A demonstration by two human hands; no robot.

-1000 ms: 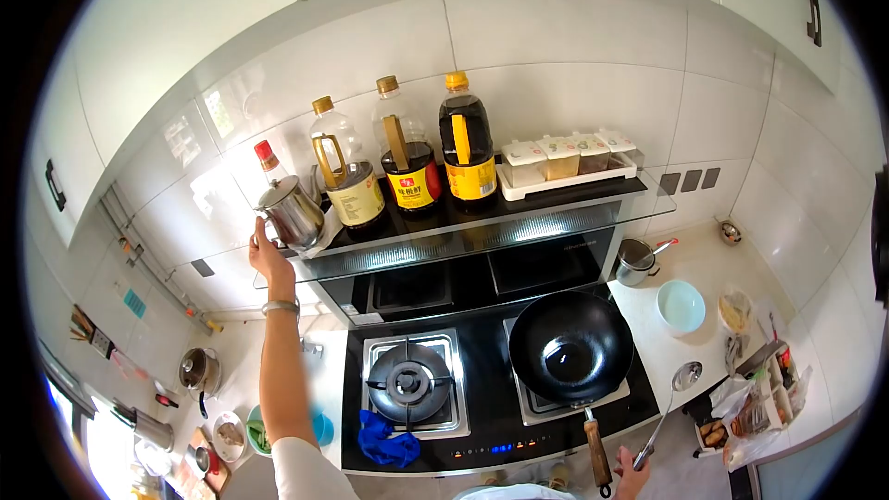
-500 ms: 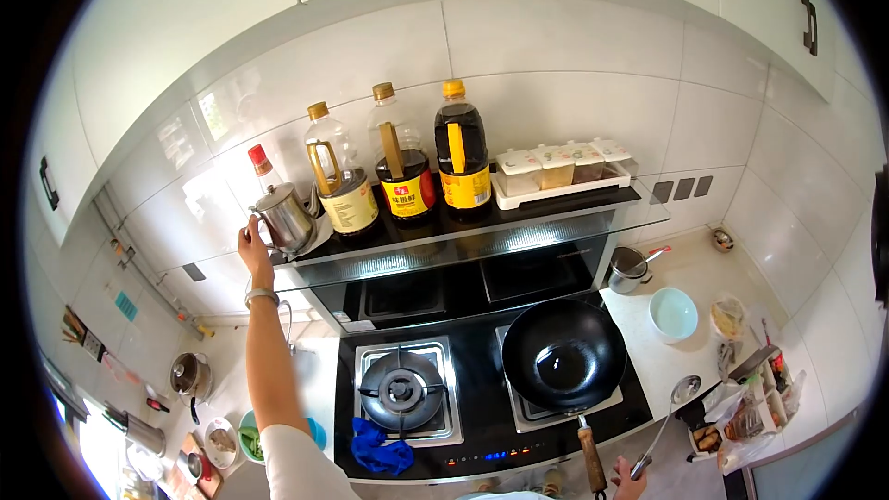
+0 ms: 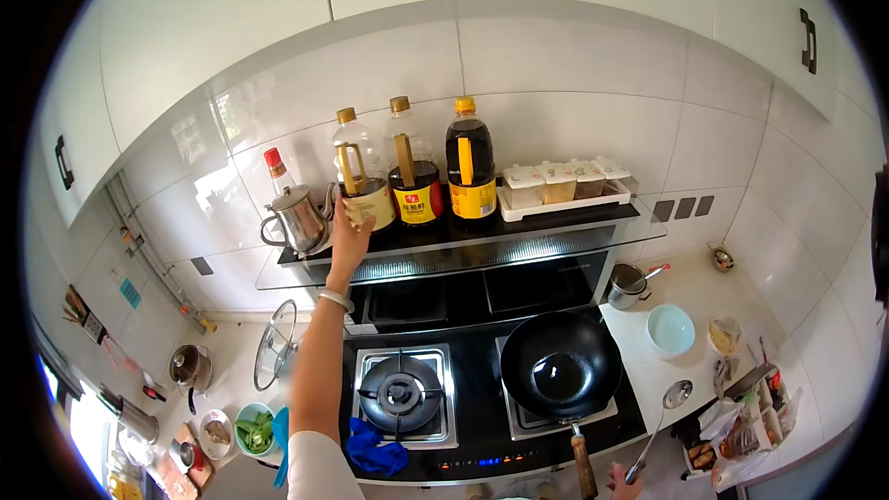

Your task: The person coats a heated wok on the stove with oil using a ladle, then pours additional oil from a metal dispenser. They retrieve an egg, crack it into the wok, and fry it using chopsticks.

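My left hand (image 3: 349, 231) is raised to the range hood shelf, at the lower part of a clear bottle with a cream label (image 3: 370, 206). Its fingers are apart, and I cannot tell whether they touch the bottle. Just left of it stands a steel oil pot (image 3: 301, 219) with a spout and a loop handle. At the bottom edge my right hand (image 3: 624, 481), partly cut off, is closed around the handle of a steel ladle (image 3: 678, 394). Left of that hand is the wooden handle of a black wok (image 3: 561, 366) resting on the right burner.
Two dark sauce bottles (image 3: 415, 193) and a seasoning box set (image 3: 565, 185) share the shelf. A blue cloth (image 3: 375, 449) lies by the left burner (image 3: 400, 393). A glass lid (image 3: 275, 344) and a bowl of greens (image 3: 255, 430) are left; a pale blue bowl (image 3: 670, 331) is right.
My left hand has left the oil pot's handle and moved right to the cream-labelled bottle. My right hand keeps the ladle low by the wok handle. The view has shifted slightly.
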